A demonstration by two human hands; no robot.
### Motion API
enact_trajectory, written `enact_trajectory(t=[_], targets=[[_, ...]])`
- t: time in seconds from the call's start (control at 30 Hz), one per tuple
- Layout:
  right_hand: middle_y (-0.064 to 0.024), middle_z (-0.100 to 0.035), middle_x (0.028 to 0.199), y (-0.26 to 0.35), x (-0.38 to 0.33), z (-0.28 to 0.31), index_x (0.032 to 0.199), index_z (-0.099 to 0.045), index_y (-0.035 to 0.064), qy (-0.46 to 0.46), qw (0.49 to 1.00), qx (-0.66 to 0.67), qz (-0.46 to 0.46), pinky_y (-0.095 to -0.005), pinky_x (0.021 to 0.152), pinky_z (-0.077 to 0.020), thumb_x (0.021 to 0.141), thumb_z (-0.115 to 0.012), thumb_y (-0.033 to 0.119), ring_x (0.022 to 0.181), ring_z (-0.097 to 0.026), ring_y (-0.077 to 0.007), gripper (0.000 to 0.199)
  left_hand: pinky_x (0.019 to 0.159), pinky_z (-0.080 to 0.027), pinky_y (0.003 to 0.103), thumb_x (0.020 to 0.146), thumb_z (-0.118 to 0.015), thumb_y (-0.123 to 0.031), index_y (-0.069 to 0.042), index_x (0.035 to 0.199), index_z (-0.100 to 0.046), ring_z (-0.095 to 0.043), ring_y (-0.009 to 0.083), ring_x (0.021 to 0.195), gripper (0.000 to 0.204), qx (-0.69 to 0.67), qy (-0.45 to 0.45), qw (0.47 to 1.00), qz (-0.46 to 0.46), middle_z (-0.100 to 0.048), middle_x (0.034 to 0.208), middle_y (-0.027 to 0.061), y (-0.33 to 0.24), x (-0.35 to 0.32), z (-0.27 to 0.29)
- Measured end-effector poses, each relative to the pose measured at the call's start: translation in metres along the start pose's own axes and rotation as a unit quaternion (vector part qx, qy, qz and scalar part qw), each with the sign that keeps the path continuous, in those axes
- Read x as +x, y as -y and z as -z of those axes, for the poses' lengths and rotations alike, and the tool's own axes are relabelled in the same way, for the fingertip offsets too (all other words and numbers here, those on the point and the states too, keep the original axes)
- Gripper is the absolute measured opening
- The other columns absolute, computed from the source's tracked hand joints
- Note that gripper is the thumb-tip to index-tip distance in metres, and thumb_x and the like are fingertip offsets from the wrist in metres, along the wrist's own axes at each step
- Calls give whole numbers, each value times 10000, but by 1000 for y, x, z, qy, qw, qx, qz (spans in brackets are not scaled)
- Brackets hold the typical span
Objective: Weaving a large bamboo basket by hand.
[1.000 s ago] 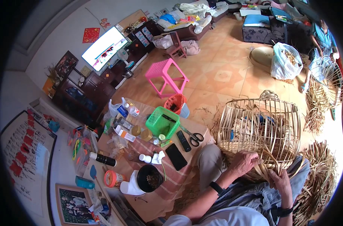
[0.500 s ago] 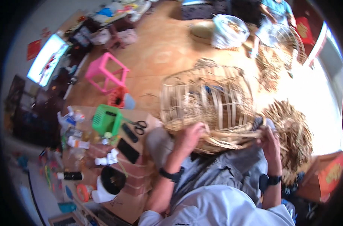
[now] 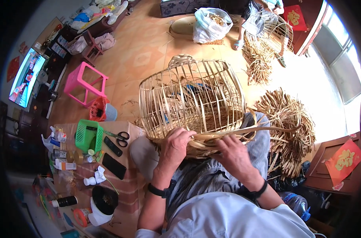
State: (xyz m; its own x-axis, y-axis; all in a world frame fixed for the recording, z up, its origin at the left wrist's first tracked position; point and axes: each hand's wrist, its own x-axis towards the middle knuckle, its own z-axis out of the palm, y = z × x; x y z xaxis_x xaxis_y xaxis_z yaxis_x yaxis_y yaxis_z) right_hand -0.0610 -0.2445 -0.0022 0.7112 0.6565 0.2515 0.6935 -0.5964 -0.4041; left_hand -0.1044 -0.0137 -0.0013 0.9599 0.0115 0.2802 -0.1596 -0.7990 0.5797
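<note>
A half-woven basket [image 3: 196, 99] lies tilted across my lap, its bare ribs on the far side and a plaited band of dried leaf strips [image 3: 204, 150] along its near edge. At the band's left part, my left hand [image 3: 174, 146] is closed, thumb and fingers pinching the weave. My right hand [image 3: 236, 156] is closed too, fingers curled onto the strips just right of it. A long loose strip [image 3: 263, 128] trails rightward from between the hands. The fingertips of both hands are partly hidden in the strips.
Right of my knee lies a heap of dried leaf strips [image 3: 297, 119]. On my left, a low table [image 3: 123, 190] carries scissors [image 3: 123, 139], a green basket [image 3: 89, 135], a phone [image 3: 114, 166] and bottles. Beyond stand a pink stool [image 3: 85, 81] and bin [image 3: 110, 112]. Another person [image 3: 267, 8] sits at the far right.
My right hand has moved left from the basket's right end to near my left hand. The long strip now extends to the right. The whole view has shifted.
</note>
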Motion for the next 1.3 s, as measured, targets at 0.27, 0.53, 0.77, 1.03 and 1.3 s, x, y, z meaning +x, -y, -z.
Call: enact_trajectory(t=[0.27,0.53,0.77,1.03,1.3], targets=[[-162,-645,791,6,-8,-10,961,-561,30,126,989,68,-25,-490,608,-512,933,-686,187,704,-669,-374,203,792,-534,350,903,-652,1,-42,1074,-742,-677,272,882,198,-147,37,986,63,-673,932,122,23,-3,-1],[-167,-626,678,-7,-14,67,968,-587,3,248,951,170,-75,-456,594,-473,957,-718,283,647,-655,-343,308,904,-560,404,831,-775,-67,-111,1219,-720,-711,319,1017,394,-59,26,998,-14,-744,1118,114,13,-19,3],[23,-609,755,-22,-19,131,1110,-661,36,260,675,624,-296,-263,523,-434,1024,-664,259,608,-561,-98,240,842,-570,410,819,-798,-103,-114,1184,-741,-720,312,954,369,-42,-74,996,-10,-758,1040,115,9,-20,-18],[-90,-645,794,-49,-2,76,1183,-600,42,7,703,700,-126,-335,624,-560,1054,-559,252,680,-661,-177,250,756,-549,428,889,-741,-140,-25,1020,-700,-691,353,851,179,-28,-106,993,44,-711,886,154,12,-17,-30],[-39,-701,821,6,65,-9,1073,-662,-13,62,801,563,-196,-246,519,-465,976,-738,230,602,-581,-87,272,736,-549,445,900,-741,-165,-46,1116,-682,-695,348,837,254,37,-100,993,39,-705,878,153,8,-15,-31]])
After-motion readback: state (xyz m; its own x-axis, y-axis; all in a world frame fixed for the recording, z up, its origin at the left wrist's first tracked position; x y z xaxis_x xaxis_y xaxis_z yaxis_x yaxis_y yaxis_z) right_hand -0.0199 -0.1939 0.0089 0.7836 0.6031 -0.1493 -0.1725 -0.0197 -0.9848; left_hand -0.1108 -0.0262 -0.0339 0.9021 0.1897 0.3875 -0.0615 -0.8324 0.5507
